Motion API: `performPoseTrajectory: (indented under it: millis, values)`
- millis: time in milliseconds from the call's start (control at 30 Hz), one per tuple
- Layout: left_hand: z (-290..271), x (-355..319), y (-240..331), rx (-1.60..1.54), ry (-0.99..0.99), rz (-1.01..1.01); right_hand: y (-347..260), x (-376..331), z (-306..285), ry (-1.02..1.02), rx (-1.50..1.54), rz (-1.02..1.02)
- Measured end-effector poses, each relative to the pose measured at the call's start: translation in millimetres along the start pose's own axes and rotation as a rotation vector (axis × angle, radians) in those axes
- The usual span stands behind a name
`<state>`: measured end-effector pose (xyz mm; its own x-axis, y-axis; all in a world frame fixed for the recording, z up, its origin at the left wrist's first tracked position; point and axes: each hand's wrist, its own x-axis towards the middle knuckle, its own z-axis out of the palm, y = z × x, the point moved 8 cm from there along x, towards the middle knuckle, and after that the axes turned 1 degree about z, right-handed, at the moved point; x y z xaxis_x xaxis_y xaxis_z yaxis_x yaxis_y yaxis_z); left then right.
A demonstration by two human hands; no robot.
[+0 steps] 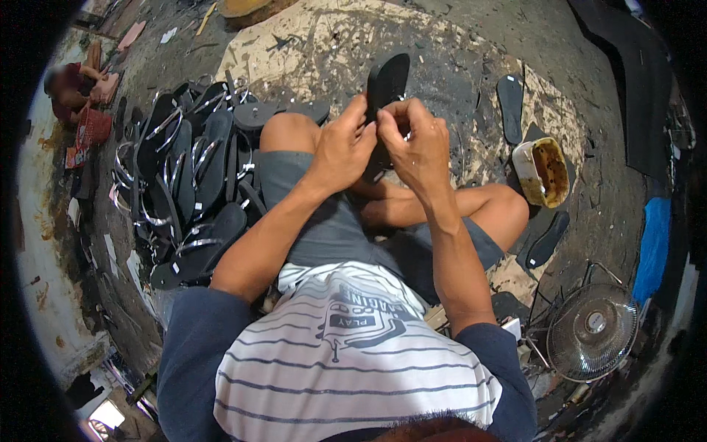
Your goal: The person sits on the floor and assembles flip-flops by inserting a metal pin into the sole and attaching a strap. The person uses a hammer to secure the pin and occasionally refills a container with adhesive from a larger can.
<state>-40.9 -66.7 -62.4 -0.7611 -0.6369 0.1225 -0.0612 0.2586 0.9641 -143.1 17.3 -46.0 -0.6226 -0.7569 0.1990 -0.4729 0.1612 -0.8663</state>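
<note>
A black sandal [389, 78] stands toe up in front of me, over my crossed legs. My left hand [342, 146] is closed around its left edge. Against the right edge, the thumb and fingers of my right hand [417, 141] are bent into a pinch. A small shiny bit shows between the sandal and my right fingers; most of the strap area is hidden behind my hands. Left of my knee lies a heap of black sandals [210, 158] with silver straps.
A grimy tub with brown residue [520, 173] sits right of my knee, between a loose black sole [509, 110] and another sole [549, 239]. A fan [593, 339] stands at lower right, near blue cloth [652, 247]. Another person [70, 92] sits far left beside a red basket [93, 127].
</note>
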Motion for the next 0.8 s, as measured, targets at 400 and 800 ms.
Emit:
performPoseTrajectory:
  millis: [400,800]
  values:
    - [-63.4,21.5,-29.3,-0.729,0.097,-0.350,44.7,-43.1,14.4,-0.238,0.791,0.352]
    - [-131.8,2.0,20.0,-0.089,-0.232,-0.182,60.1,-2.4,-14.9,-0.543,0.367,0.116]
